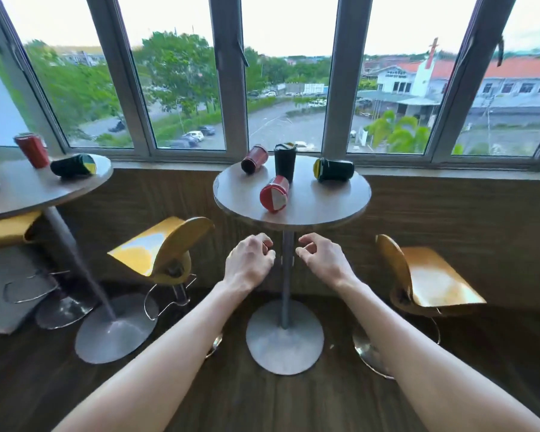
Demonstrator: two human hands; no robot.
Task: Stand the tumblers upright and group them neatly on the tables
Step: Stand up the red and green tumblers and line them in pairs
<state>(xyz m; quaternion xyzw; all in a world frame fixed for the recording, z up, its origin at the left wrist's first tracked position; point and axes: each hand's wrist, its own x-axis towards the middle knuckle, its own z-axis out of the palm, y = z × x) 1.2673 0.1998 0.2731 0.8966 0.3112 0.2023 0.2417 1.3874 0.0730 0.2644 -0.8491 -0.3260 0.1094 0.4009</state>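
Window wall (231,88) ran behind the centre table (325,207). Second table (19,194) stood well left of it, one yellow stool (156,244) between them and another stool (434,275) to the centre table's right. Left hand (250,260) and right hand (321,260) hung just below the centre table's near edge, either side of its post, fingers loosely curled, gripping nothing; probably poised to reach up. On the centre table only the upright black tumbler (284,165) stood, at the back middle. The near red tumbler (275,193) lay on its side just in front of it, lid toward the hands, likely the first grab. The far red tumbler (254,159) lay back-left and the lying black tumbler (335,169) back-right, scattered and free to roll. On the second table the left red tumbler (32,150) stood and the left black tumbler (73,164) lay beside it.
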